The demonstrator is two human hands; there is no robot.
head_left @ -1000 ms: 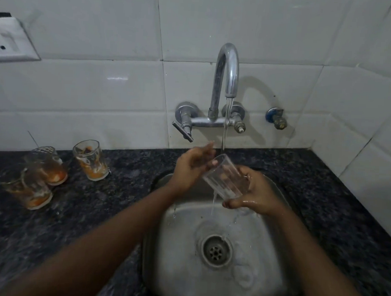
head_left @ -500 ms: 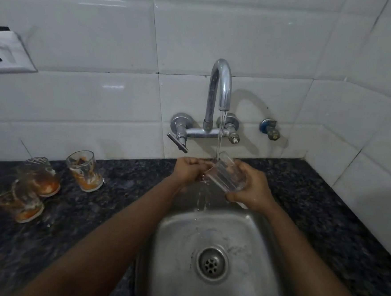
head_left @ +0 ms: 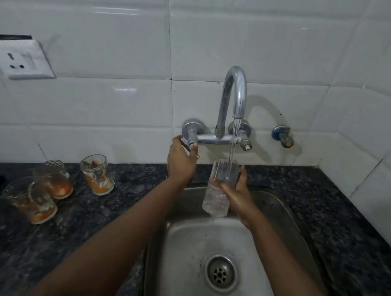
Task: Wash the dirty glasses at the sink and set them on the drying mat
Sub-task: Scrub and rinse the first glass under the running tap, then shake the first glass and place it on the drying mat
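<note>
My right hand (head_left: 238, 194) grips a clear ribbed glass (head_left: 219, 191) upright under the running tap (head_left: 234, 97); water streams into it and drips from its base into the steel sink (head_left: 182, 262). My left hand (head_left: 181, 160) is up at the tap's left lever handle (head_left: 189, 139), fingers curled around it. Three dirty glasses with orange residue stand on the dark counter to the left: one nearest the sink (head_left: 96, 174), one behind (head_left: 54, 178), one in front (head_left: 32, 202). No drying mat is in view.
White tiled walls enclose the back and right side. A wall socket (head_left: 22, 61) sits at the upper left, a small blue valve (head_left: 282, 136) right of the tap. Dark granite counter (head_left: 324, 207) surrounds the sink; the drain (head_left: 221, 273) is open.
My left hand has left the glass and risen to the tap's left handle. My right hand has turned the glass from tilted to upright under the stream.
</note>
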